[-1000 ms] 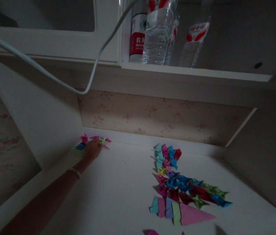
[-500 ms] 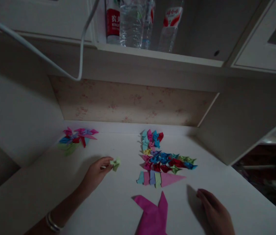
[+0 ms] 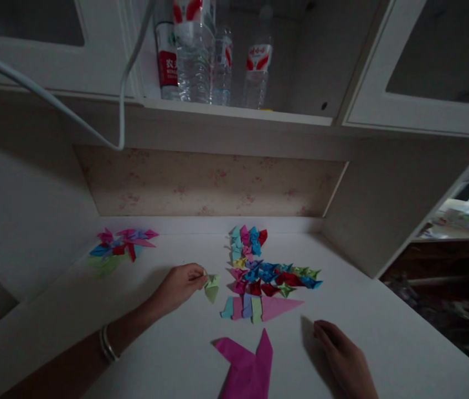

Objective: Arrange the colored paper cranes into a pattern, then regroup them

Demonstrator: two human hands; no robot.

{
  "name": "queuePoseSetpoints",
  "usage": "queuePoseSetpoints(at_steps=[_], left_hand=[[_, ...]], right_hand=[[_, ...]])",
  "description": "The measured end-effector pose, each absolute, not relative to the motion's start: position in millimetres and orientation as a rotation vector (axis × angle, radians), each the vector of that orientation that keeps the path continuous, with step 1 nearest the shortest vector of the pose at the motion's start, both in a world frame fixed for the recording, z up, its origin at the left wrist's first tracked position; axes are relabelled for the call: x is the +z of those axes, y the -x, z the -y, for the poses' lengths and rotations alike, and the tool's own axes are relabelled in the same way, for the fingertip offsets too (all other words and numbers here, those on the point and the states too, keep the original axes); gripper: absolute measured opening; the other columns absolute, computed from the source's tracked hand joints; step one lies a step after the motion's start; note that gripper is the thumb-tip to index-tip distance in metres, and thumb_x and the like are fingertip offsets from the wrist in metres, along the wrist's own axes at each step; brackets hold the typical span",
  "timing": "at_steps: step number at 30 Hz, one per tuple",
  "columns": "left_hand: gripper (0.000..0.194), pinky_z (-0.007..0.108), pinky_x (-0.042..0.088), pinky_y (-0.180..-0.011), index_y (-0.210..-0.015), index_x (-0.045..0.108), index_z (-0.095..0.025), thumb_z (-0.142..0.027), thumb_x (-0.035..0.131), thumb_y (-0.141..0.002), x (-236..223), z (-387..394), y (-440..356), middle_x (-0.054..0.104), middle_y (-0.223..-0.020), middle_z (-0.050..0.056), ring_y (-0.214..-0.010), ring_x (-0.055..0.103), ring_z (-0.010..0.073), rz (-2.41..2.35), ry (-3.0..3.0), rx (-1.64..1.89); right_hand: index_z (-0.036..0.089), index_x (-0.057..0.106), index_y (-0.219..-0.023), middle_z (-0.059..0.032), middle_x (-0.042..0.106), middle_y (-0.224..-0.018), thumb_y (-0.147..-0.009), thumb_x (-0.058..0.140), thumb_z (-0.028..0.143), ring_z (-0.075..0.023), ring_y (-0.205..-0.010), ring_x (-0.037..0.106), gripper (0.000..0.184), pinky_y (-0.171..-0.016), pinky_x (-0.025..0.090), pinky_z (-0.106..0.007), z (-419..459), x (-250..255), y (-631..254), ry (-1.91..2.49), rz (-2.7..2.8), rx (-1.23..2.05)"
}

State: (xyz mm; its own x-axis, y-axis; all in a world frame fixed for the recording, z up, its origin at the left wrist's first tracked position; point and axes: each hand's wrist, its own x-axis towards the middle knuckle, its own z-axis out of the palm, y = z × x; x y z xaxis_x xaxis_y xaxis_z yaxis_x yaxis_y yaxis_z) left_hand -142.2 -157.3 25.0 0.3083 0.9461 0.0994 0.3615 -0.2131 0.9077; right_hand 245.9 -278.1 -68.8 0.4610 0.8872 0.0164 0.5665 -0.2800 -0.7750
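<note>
My left hand pinches a small light green folded-paper figure by its left edge, just left of the rows of paper figures. My right hand is loosely curled over the white tabletop at the lower right, its thumb near the forefinger and nothing showing between them. Between my hands, several small colourful origami figures sit packed in rows. Below these lies a line of flat folded pieces that ends in a pink point. Nearest me is a large magenta folded-paper figure, cut off by the bottom edge.
At the back left of the tabletop lies a loose heap of paper figures. A shelf with plastic bottles overhangs the back. A white cable hangs at upper left. Side panels stand at both ends.
My left hand has carried the light green paper figure right, closer to the rows, and the figure has turned in its fingers. My right hand stays curled. The view has tilted up and shifted right.
</note>
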Motion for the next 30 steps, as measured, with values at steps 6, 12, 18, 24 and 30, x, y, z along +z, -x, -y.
queuePoseSetpoints(at_steps=[6, 12, 18, 24, 30], left_hand=[[0.016, 0.022, 0.045, -0.061, -0.072, 0.069, -0.021, -0.033, 0.060, -0.074, 51, 125, 104, 0.069, -0.079, 0.000, -0.065, 0.060, 0.0137, -1.281, -2.210, 0.781], [0.022, 0.021, 0.047, -0.065, -0.094, 0.071, -0.020, -0.024, 0.060, -0.076, 44, 93, 45, 0.071, -0.081, -0.001, -0.068, 0.064, 0.0131, -1.257, -2.098, 0.885], [0.019, 0.024, 0.051, -0.057, -0.088, 0.073, -0.016, -0.026, 0.060, -0.079, 30, 68, -3, 0.075, -0.079, 0.005, -0.066, 0.067, 0.0157, -1.159, -2.001, 0.728], [0.026, 0.023, 0.052, -0.056, -0.103, 0.071, -0.017, -0.018, 0.059, -0.079, 41, 35, -27, 0.076, -0.086, 0.006, -0.065, 0.069, 0.0149, -1.095, -2.035, 0.610], [0.025, 0.021, 0.050, -0.056, -0.094, 0.074, -0.017, -0.022, 0.055, -0.078, 58, 7, -57, 0.076, -0.081, 0.004, -0.059, 0.068, 0.0130, -1.112, -2.211, 0.562]], right_hand=[[0.023, 0.072, -0.092, -0.0032, 0.075, -0.090, -0.073, 0.053, 0.060, -0.0241, -0.084, 0.068, 0.046, -0.071, 0.049, -0.026, 276, -70, -245, 1.940, 1.263, 0.567], [0.022, 0.071, -0.093, -0.0038, 0.075, -0.090, -0.077, 0.050, 0.058, -0.0231, -0.085, 0.068, 0.044, -0.073, 0.050, -0.025, 269, -71, -246, 1.937, 1.223, 0.588], [0.023, 0.070, -0.095, -0.0029, 0.074, -0.090, -0.078, 0.049, 0.059, -0.0220, -0.084, 0.067, 0.045, -0.072, 0.049, -0.024, 268, -75, -248, 1.950, 1.232, 0.650], [0.024, 0.071, -0.093, -0.0026, 0.074, -0.088, -0.076, 0.051, 0.062, -0.0226, -0.084, 0.067, 0.046, -0.074, 0.049, -0.024, 263, -79, -251, 1.957, 1.232, 0.693], [0.025, 0.072, -0.089, -0.0021, 0.074, -0.081, -0.072, 0.053, 0.063, -0.0216, -0.076, 0.068, 0.046, -0.063, 0.049, -0.022, 257, -82, -257, 1.992, 1.161, 0.692]])
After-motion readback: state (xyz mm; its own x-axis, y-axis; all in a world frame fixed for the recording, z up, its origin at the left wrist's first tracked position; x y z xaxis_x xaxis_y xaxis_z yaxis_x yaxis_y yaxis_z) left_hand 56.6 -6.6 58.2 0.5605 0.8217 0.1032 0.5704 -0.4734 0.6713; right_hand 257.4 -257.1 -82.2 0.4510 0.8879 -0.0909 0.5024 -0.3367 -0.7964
